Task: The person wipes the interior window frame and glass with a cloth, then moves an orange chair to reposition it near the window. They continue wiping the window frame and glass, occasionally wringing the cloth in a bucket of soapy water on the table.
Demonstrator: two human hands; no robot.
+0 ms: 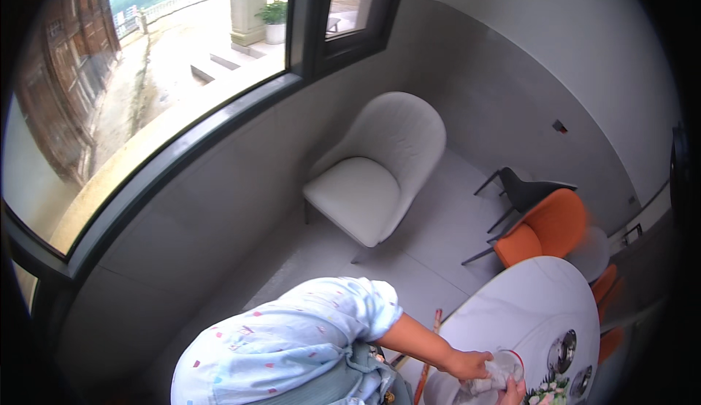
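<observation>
My left hand [470, 364] reaches from a light blue patterned sleeve over the near edge of the marble-patterned table [526, 301]. Its fingers grip a crumpled whitish cloth or film [482, 386], bunched against a clear container [501, 366] with a red rim. At the bottom of the view, my right hand [513, 391] holds the other side of this container; part of that hand is cut off by the frame. Whether the whitish material is inside or around the container, I cannot tell.
Shiny round metal pieces [562, 352] and pink-white flowers [547, 393] are on the table. A red stick-like thing [430, 355] stands along its near edge. A pale armchair [378, 180], an orange chair [547, 229] and a black chair [526, 188] stand beyond. A window [181, 131] fills the upper left.
</observation>
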